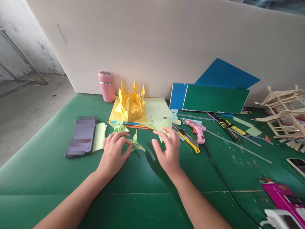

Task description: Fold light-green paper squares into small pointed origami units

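Observation:
My left hand [115, 147] pinches a light green folded paper piece [138, 144] with pointed petals between thumb and fingers, low over the green table. Just beyond those fingers lies another light green paper flower [118, 126]. To the right, my right hand [168, 148] is raised with its fingers apart and nothing in them. Behind its fingertips is a loose pale green paper [162, 125], partly covered by them. A yellow folded paper crown [130, 105] stands on a stack of coloured sheets beyond both hands.
Left of my hands are a phone [82, 135] and pale green slips [99, 136]. A pink thermos [106, 87] stands behind. Rightward lie a yellow utility knife [188, 140], a pink glue gun [199, 128] with a cord, pliers [226, 128] and a stick-built model [286, 108].

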Demonstrator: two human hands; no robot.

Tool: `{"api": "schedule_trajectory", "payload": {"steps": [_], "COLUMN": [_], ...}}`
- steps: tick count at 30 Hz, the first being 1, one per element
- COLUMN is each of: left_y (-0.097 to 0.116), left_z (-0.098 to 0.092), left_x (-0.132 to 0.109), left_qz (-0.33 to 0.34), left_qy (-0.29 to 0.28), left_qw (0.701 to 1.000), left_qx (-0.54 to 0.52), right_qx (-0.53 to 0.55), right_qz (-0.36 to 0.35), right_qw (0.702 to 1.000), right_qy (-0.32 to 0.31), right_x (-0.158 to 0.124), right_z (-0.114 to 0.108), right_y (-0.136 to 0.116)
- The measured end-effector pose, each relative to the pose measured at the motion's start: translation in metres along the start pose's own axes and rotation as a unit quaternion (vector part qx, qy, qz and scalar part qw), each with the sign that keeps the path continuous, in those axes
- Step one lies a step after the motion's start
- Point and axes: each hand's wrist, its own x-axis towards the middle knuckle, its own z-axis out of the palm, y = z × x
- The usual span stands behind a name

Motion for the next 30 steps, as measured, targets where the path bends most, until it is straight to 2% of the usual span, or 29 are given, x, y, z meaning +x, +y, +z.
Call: {"api": "schedule_trajectory", "payload": {"steps": [2, 7, 9, 10, 12, 14, 20, 24, 26, 28, 29, 30], "left_y": [-0.001, 0.008, 0.011, 0.011, 0.008, 0.002, -0.019, -0.011, 0.002, 0.016, 0.024, 0.03], "left_z": [0.001, 0.0, -0.003, -0.004, -0.009, -0.013, -0.015, -0.013, -0.012, -0.01, -0.01, -0.009], "left_x": [0.0, -0.002, -0.001, 0.0, 0.005, 0.011, 0.03, 0.03, 0.022, 0.012, 0.007, 0.003], "left_qz": [-0.002, 0.006, 0.007, 0.002, -0.028, -0.075, -0.138, -0.143, -0.118, -0.117, -0.153, -0.212], "left_qy": [0.012, -0.015, 0.001, 0.027, 0.086, 0.118, 0.103, 0.112, 0.12, 0.091, 0.06, 0.021], "left_qw": [1.0, 0.999, 1.0, 1.0, 0.996, 0.989, 0.985, 0.983, 0.983, 0.964, 0.936, 0.89], "left_qx": [-0.005, -0.033, -0.027, -0.013, 0.023, 0.04, 0.026, -0.005, -0.068, -0.219, -0.311, -0.404], "right_qx": [-0.05, -0.096, -0.093, -0.09, -0.083, -0.07, 0.044, 0.144, 0.193, 0.227, 0.238, 0.25], "right_qz": [0.034, 0.063, 0.064, 0.063, 0.06, 0.053, 0.019, 0.02, 0.024, 0.022, 0.016, 0.008], "right_qw": [0.997, 0.993, 0.994, 0.994, 0.994, 0.995, 0.997, 0.988, 0.98, 0.974, 0.971, 0.968], "right_qy": [0.045, 0.014, 0.011, 0.013, 0.024, 0.039, 0.069, 0.049, 0.029, -0.001, -0.02, -0.036], "right_x": [0.002, 0.002, 0.002, 0.001, 0.001, 0.001, 0.001, -0.002, -0.004, -0.006, -0.007, -0.008], "right_z": [0.001, 0.005, 0.007, 0.008, 0.009, 0.009, 0.001, -0.003, -0.005, -0.006, -0.007, -0.008], "right_y": [0.013, 0.037, 0.04, 0.04, 0.039, 0.035, 0.016, 0.004, -0.002, -0.007, -0.01, -0.013]}}
